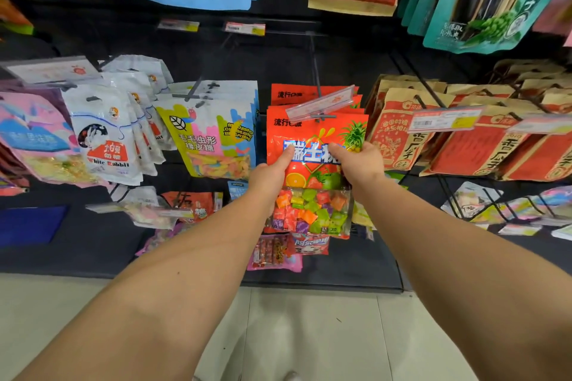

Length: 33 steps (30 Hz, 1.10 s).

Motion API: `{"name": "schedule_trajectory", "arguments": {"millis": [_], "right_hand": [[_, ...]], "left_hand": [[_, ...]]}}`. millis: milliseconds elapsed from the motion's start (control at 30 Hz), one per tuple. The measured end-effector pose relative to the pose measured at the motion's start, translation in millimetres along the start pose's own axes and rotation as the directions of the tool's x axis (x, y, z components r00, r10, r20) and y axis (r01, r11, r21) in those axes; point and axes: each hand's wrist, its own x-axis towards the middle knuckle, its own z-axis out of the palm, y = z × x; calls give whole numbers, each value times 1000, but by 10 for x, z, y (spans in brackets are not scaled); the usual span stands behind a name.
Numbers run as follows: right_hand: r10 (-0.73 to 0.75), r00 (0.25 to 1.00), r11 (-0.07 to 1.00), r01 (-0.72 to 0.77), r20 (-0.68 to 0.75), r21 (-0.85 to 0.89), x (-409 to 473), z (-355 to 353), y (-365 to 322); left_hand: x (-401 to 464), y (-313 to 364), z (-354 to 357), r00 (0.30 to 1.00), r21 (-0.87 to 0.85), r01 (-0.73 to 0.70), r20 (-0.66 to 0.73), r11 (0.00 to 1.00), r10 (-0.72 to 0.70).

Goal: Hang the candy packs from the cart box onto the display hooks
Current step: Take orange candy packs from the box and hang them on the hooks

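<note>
An orange candy pack (312, 189) with a fruit picture and a clear window of coloured sweets hangs at the front of a display hook (322, 116) in the middle of the rack. Several identical orange packs hang behind it. My left hand (270, 172) holds the pack's left side, thumb lying on its front. My right hand (359, 162) holds its right side, thumb also on the front. The hook carries a clear price-tag holder (320, 102) at its tip. The cart box is out of view.
White rabbit candy packs (108, 139) and worm-gummy packs (216, 139) hang to the left, brown-red seed bags (458, 139) to the right. More packs hang on lower hooks (278, 252) and above. Pale floor tiles (309, 334) lie below the rack's base.
</note>
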Motion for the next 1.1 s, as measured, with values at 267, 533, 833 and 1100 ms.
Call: {"name": "schedule_trajectory", "arguments": {"millis": [267, 533, 833, 1100], "right_hand": [[76, 995, 997, -76, -60, 1, 53, 59, -96], [160, 968, 974, -187, -191, -131, 19, 75, 143], [-6, 942, 847, 183, 336, -498, -526, 933, 64], [-156, 607, 515, 723, 779, -460, -1503, 2713, -275]], "left_hand": [[96, 78, 50, 998, 79, 42, -50, 996, -38], [159, 30, -17, 977, 542, -38, -158, 839, 146], [-94, -101, -994, 902, 885, -29, -178, 465, 394], [-638, -72, -2947, 825, 859, 228, -421, 458, 377]]}}
